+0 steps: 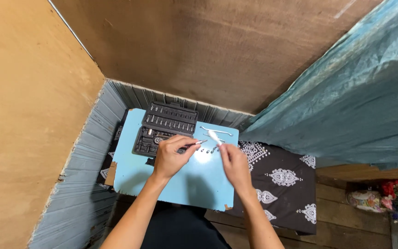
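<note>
Head view: left hand [171, 157] grips a driver [198, 143], tip toward the right hand [234, 162], which pinches a white handle [214, 137]. Both hover over the blue counter [139, 175], above a row of bits [212, 150] laid within reach; socket case [164, 127] open behind.

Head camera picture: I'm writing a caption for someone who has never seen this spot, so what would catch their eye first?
Two bare hands meet over a light blue board: the left hand grips a slim metal tool, the right hand a white-handled one. Behind them lies an open black socket set case, with small metal bits in a row between the hands. At right hangs a teal tarp.
</note>
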